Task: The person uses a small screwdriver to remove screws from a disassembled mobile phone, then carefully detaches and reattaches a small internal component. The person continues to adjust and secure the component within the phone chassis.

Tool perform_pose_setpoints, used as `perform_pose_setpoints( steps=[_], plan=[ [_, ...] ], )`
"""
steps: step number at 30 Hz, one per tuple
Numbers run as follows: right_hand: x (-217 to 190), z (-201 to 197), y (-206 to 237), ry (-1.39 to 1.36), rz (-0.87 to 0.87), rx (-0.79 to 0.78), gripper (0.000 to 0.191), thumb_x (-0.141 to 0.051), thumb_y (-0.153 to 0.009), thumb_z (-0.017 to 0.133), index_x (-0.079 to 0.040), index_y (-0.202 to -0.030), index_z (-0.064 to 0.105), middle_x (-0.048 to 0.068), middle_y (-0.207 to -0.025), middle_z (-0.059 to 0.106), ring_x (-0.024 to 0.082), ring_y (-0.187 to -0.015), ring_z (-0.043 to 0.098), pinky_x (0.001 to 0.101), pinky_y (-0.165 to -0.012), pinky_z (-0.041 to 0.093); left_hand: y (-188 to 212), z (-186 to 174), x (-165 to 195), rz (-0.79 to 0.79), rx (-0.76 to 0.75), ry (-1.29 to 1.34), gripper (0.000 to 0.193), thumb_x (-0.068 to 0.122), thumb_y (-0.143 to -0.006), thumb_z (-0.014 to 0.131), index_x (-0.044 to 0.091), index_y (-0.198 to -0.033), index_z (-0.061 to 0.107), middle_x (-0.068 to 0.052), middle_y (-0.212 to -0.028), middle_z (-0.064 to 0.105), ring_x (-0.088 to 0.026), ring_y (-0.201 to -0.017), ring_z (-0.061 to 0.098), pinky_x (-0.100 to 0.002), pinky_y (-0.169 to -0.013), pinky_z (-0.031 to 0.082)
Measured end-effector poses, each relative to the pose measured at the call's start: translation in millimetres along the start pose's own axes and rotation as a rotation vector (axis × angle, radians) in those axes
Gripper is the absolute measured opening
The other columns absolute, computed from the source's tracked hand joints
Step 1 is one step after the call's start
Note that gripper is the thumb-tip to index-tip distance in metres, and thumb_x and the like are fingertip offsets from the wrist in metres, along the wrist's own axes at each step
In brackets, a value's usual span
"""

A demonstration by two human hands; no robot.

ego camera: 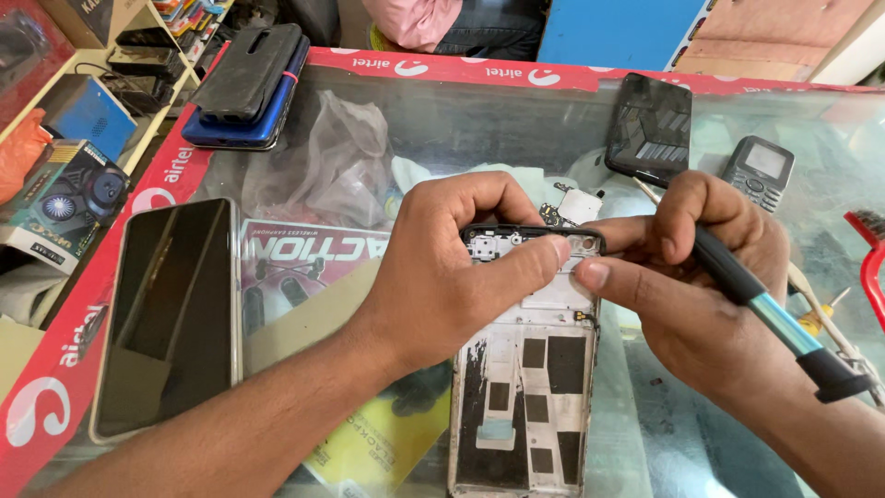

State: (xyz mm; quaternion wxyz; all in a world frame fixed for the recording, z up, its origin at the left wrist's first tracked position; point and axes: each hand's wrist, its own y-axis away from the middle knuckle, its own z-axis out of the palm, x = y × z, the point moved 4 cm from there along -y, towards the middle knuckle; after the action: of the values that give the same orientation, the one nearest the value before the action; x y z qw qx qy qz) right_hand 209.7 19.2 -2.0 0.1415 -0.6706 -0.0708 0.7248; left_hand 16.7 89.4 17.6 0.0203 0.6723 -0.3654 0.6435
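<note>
An opened phone frame (527, 387) lies on the glass counter, silver inside with black adhesive patches. My left hand (447, 267) grips its top edge, thumb pressed along the black upper rim. My right hand (696, 277) holds a screwdriver (770, 314) with a black grip and teal shaft, its handle pointing down to the right. That hand's thumb and forefinger touch the frame's top right corner. A small circuit board (573, 207) lies just behind the frame.
A detached dark screen (171, 314) lies at the left. Stacked phones (247, 88) sit at the far left, a black phone (650, 124) and a keypad phone (758, 171) at the far right. A crumpled plastic bag (323, 161) is behind my left hand. A red tool (871, 267) is at the right edge.
</note>
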Motion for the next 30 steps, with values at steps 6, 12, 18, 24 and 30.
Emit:
perform_pose_setpoints(
  steps=[6,12,18,24,30],
  plan=[
    [-3.0,3.2,-0.9,0.078,-0.054,-0.045,0.033,0.006,-0.086,0.077,-0.008,-0.088,0.046,0.026,-0.105,0.077,0.022,-0.104,0.075,0.0319,-0.087,0.064,-2.1,-0.7,-4.7,-0.081,-0.021,-0.023,0.028,0.024,-0.086,0.078,0.002,-0.071,0.068,0.003,-0.062,0.061,-0.002,-0.063,0.049,-0.026,-0.054,0.039],
    [-0.4,2.9,-3.3,0.127,-0.045,-0.038,0.032,0.005,-0.085,0.077,-0.008,-0.087,0.048,0.026,-0.104,0.078,0.022,-0.102,0.077,0.0334,-0.085,0.066,-4.0,0.3,-4.3,-0.076,-0.013,-0.061,0.026,0.023,-0.085,0.077,0.002,-0.07,0.071,0.003,-0.059,0.061,-0.001,-0.059,0.049,-0.026,-0.051,0.038],
    [3.2,-0.4,-0.7,0.03,0.001,-0.008,0.029,0.008,-0.091,0.072,-0.007,-0.087,0.048,0.026,-0.108,0.078,0.019,-0.098,0.074,0.0289,-0.084,0.061,-2.8,1.2,-6.8,-0.06,-0.011,-0.045,0.025,0.022,-0.086,0.076,0.002,-0.071,0.071,0.003,-0.059,0.062,-0.002,-0.06,0.05,-0.026,-0.052,0.039],
    [4.6,-1.4,-1.8,0.032,0.005,0.044,0.029,0.01,-0.087,0.07,-0.009,-0.085,0.048,0.022,-0.1,0.077,0.019,-0.094,0.075,0.0287,-0.081,0.06,-2.5,1.3,-8.3,0.001,-0.048,-0.037,0.025,0.021,-0.09,0.073,0.001,-0.076,0.068,0.003,-0.064,0.06,-0.003,-0.066,0.051,-0.027,-0.058,0.042],
    [4.1,-1.0,-0.3,0.066,0.042,0.091,0.03,0.011,-0.083,0.071,-0.009,-0.083,0.048,0.02,-0.096,0.077,0.02,-0.091,0.075,0.0309,-0.079,0.061,-0.9,2.8,-7.0,-0.027,-0.045,-0.045,0.027,0.022,-0.092,0.073,0.001,-0.075,0.07,0.003,-0.063,0.059,-0.003,-0.064,0.049,-0.027,-0.057,0.041]
  ],
)
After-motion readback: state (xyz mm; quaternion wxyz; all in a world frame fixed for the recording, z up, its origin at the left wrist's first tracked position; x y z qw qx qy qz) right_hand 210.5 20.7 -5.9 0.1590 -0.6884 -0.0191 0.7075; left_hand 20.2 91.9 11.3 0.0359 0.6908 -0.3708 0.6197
